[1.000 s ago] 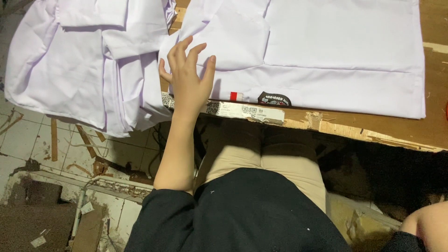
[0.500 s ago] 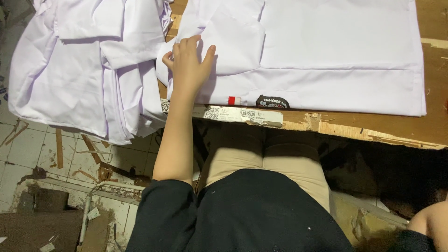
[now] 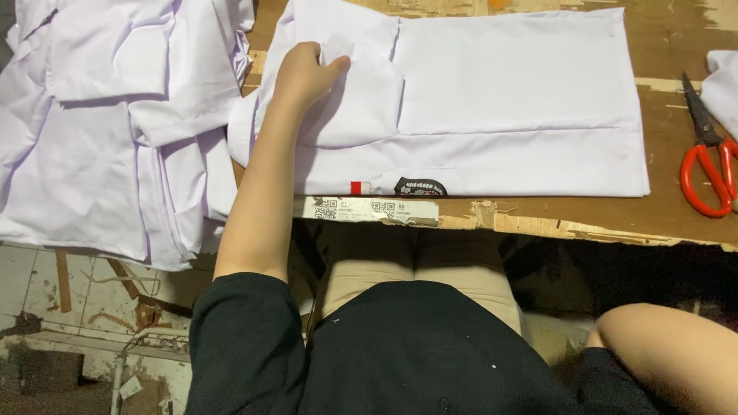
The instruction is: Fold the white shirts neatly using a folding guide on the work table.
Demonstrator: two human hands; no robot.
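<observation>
A folded white garment (image 3: 507, 100) lies flat on the brown wooden table (image 3: 661, 215). A small red tag and a dark oval patch (image 3: 420, 187) sit at its near edge. My left hand (image 3: 304, 75) rests on the garment's left part, fingers curled and pinching a fold of the white cloth near the sleeve. Only my right forearm (image 3: 661, 346) shows at the bottom right, down by my lap; the hand itself is out of view.
A pile of white garments (image 3: 115, 123) hangs over the table's left end. Red-handled scissors (image 3: 709, 157) lie at the right edge, beside another bit of white cloth (image 3: 724, 77). A paper label strip (image 3: 365, 209) sticks to the table's front edge. Tiled floor with debris lies below left.
My left hand has slid further up the garment and its spread fingers have curled onto a fold. The view has shifted, bringing the scissors into sight.
</observation>
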